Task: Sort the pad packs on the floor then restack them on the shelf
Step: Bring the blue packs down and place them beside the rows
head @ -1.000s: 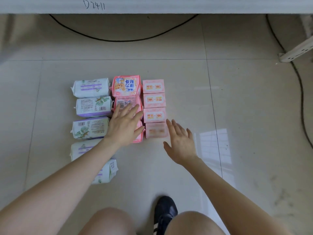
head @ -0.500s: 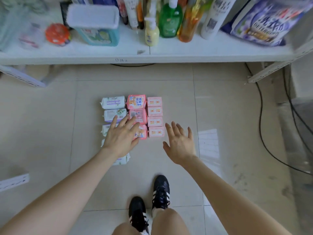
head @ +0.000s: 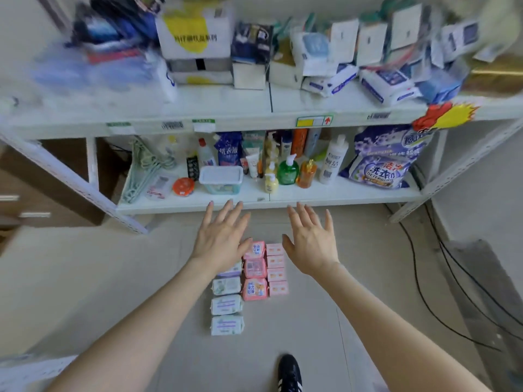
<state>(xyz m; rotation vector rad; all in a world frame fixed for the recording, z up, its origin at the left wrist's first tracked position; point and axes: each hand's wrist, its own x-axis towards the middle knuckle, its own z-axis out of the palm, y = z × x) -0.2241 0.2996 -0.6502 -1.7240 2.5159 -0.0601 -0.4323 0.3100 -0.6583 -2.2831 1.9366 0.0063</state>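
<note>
Pad packs lie on the tiled floor in three neat columns: white-and-lilac packs (head: 227, 305) on the left, bright pink packs (head: 254, 278) in the middle, small pale pink packs (head: 276, 268) on the right. My left hand (head: 220, 239) hovers above the columns' far end with fingers spread and straight, holding nothing. My right hand (head: 310, 239) hangs beside it, also flat and empty. Both reach toward the white shelf (head: 254, 203), whose lower board edge is just past the fingertips.
The lower board carries bottles (head: 287, 171), a lidded tub (head: 221, 179), hangers (head: 147, 171) and a detergent bag (head: 382, 162). The upper board (head: 268, 120) holds boxes and packs, blurred. Black cables (head: 452, 278) run along the floor at right. My black shoe (head: 289, 373) stands near the bottom.
The view has risen and tilted up, showing both shelf boards. Both hands have lifted off the packs and moved forward toward the shelf, still empty.
</note>
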